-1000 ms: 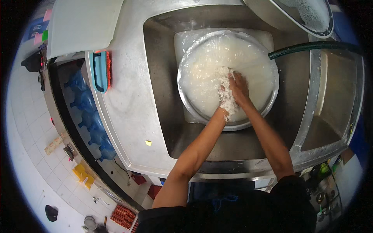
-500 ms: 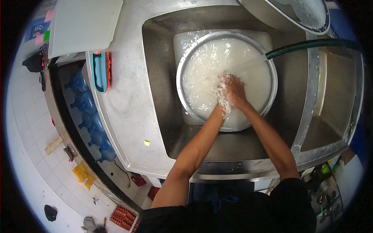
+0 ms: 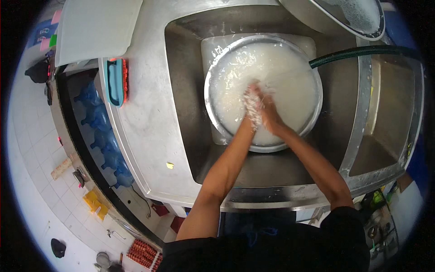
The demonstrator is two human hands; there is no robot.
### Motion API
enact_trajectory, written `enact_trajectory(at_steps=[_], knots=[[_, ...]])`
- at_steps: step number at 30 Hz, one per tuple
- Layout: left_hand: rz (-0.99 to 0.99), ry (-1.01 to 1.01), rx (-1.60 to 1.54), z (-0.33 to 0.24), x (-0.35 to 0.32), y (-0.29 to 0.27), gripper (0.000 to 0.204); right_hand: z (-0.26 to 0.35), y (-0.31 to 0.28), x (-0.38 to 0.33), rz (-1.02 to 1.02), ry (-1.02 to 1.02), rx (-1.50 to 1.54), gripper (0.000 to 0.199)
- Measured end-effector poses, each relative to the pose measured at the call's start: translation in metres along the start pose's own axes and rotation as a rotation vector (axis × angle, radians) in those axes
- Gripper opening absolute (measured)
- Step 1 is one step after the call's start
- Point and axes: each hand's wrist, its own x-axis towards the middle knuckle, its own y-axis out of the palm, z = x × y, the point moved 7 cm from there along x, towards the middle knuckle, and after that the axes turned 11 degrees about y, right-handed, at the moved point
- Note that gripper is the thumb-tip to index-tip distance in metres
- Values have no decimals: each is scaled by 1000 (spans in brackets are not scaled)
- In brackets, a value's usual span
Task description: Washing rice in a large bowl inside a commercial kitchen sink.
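A wide metal basin (image 3: 263,148) of cloudy white water (image 3: 294,81) stands in the sink. My left hand (image 3: 254,90) and my right hand (image 3: 270,113) are pressed palm to palm near its middle, closed on wet white rice (image 3: 252,111). Grains cling along the left hand down to the wrist. Motion smears the fingers of both hands. The tip of a green hose (image 3: 362,51) points over the basin's right rim, and a thin stream of water runs from it into the basin.
The steel sink (image 3: 337,122) surrounds the basin, with a second compartment (image 3: 385,109) at right. A large pot (image 3: 312,16) with suds leans at top right. A blue brush (image 3: 116,81) and a pale board (image 3: 97,29) lie on the left counter. Blue water jugs (image 3: 102,127) stand below.
Both hands have shifted slightly left and away from me within the basin, still together with rice between them. The hose and basin stay about where they were.
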Motion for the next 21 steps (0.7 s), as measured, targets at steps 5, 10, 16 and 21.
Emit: enact_trajectory(at_steps=[5, 10, 16, 21], knots=[[-133, -170, -300, -27, 2, -3, 27, 13, -38, -1, -204, -399, -318, 24], [-49, 816, 855, -55, -8, 0, 37, 0, -36, 24, -263, -477, -578, 14], [259, 630, 1313, 121, 30, -40, 61, 5, -42, 29, -277, -417, -643, 26], [278, 828, 1610, 154, 56, -50, 46, 34, -57, 12, -312, -393, -356, 27]])
